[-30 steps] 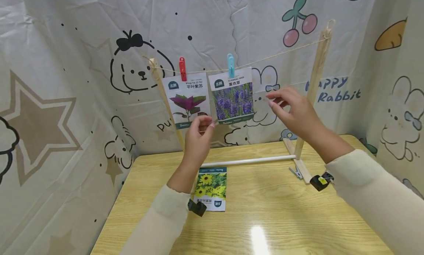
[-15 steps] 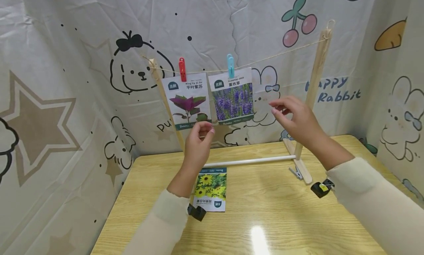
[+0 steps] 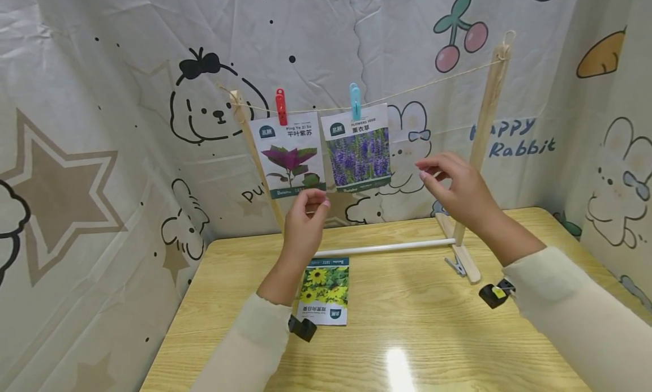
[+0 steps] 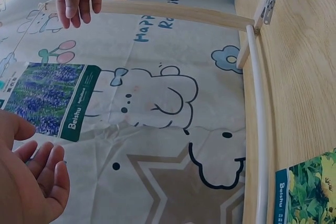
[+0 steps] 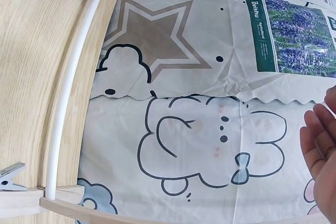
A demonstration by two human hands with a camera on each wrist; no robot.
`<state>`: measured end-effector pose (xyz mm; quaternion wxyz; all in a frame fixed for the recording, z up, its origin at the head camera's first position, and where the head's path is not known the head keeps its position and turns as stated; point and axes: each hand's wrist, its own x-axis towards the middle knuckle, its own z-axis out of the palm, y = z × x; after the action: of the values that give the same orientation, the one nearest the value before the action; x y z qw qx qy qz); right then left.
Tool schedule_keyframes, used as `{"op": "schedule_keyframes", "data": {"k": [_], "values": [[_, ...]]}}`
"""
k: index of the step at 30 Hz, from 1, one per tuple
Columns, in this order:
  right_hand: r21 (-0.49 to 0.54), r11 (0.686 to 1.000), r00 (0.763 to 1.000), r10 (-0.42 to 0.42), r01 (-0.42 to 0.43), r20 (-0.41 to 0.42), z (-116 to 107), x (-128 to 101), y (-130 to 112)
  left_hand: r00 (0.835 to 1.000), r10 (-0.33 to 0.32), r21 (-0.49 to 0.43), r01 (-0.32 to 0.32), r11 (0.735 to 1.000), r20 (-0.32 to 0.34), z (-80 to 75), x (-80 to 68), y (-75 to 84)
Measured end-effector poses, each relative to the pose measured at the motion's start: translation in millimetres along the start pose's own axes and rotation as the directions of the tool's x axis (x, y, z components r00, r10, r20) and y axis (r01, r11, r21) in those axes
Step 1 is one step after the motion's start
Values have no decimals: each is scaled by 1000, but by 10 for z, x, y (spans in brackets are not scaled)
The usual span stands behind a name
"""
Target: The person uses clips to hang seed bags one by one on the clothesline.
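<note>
Two seed packets hang on a string [image 3: 433, 80]. A purple-leaf packet [image 3: 290, 161] hangs under a red clip [image 3: 281, 106], and a lavender packet [image 3: 359, 149] under a blue clip [image 3: 354, 100]. My left hand [image 3: 316, 202] hovers just below the gap between them, fingers relaxed and empty; the left wrist view shows its fingers [image 4: 37, 177] apart beside the lavender packet [image 4: 50, 100]. My right hand [image 3: 430, 171] floats to the right of the lavender packet, holding nothing. Only the edge of its palm [image 5: 320, 150] enters the right wrist view. A sunflower packet [image 3: 325, 290] lies flat on the table.
The string runs between two slanted wooden posts [image 3: 484, 132], joined at the base by a white rod [image 3: 382, 248]. A metal clip [image 3: 455, 265] lies by the right post's foot. Printed cloth walls enclose the wooden table [image 3: 433, 335] on three sides.
Both hands have sunk a little from the hanging packets. The right hand dropped and drifted slightly right; the left lowered below the packets' bottom edges. Packets and clips hang as before.
</note>
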<state>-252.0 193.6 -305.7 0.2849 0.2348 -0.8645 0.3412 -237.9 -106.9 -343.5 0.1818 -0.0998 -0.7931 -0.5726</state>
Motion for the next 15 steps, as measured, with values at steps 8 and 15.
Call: {"op": "schedule_keyframes", "data": {"k": [8,15], "values": [[5,1000,1000,27,-27,3,17,-39,17,1000,-8,-4,8,1000,5,3,-22,-16],[5,999,999,40,-41,11,37,-69,47,1000,-22,11,22,1000,-1,3,-39,-39]]}}
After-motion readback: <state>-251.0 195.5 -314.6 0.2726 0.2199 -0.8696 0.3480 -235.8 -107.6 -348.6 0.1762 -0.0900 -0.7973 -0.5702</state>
